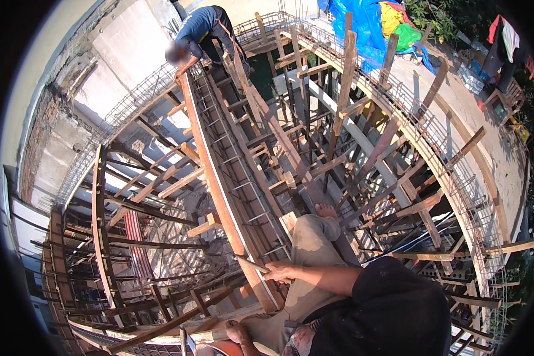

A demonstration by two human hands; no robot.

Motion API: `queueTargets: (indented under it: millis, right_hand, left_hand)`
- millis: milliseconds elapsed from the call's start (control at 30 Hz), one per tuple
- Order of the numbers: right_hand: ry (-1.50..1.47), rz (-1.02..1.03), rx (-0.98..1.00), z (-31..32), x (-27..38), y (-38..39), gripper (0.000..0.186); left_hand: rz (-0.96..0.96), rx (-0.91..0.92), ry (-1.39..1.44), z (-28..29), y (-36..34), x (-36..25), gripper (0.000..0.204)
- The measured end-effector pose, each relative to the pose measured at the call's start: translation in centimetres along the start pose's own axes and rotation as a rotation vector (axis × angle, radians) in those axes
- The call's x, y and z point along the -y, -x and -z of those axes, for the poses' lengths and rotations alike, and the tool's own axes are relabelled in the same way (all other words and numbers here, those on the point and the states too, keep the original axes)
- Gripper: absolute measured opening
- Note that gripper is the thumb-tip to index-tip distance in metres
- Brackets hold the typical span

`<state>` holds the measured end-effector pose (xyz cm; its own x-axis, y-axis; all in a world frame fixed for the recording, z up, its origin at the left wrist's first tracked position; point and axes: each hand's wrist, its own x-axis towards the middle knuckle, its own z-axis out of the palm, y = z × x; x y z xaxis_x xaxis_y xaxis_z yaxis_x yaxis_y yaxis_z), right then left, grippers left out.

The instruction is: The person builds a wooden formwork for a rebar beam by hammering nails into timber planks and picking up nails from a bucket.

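Note:
My right hand (276,272) grips a thin stick (248,262) lying across the edge of the long beam formwork (205,166), which has steel rebar (236,175) inside. My left hand (237,332) is low in the view, closed on something I cannot make out, near an orange object (216,349) cut off by the lower edge. My bent leg (311,243) is beside the beam, with a bare foot (326,212) on the timber at its right.
A co-worker (199,35) bends over the beam's far end. Timber props and braces (344,118) fill the drop below. Curved formwork with rebar (445,178) rings the right. A concrete wall (89,83) stands left. Blue tarp (347,26) lies at the back right.

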<state>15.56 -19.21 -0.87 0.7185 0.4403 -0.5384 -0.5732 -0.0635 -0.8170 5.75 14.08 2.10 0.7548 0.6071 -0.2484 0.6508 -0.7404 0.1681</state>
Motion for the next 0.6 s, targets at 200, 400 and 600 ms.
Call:
queueTargets:
  millis: [200,400,600]
  right_hand:
    - [0.008,-0.005,-0.011,0.1,-0.7,-0.6,0.035]
    - [-0.055,0.094,0.048,0.3,-1.7,-0.8,0.032]
    - [-0.070,0.040,0.004,-0.1,-1.1,-0.7,0.029]
  left_hand:
    - [-0.183,-0.124,0.072,-0.7,-0.3,1.0,0.025]
    - [-0.062,-0.016,0.151,1.4,1.3,-1.3,0.032]
    - [-0.090,-0.010,0.069,1.2,0.9,-1.0,0.036]
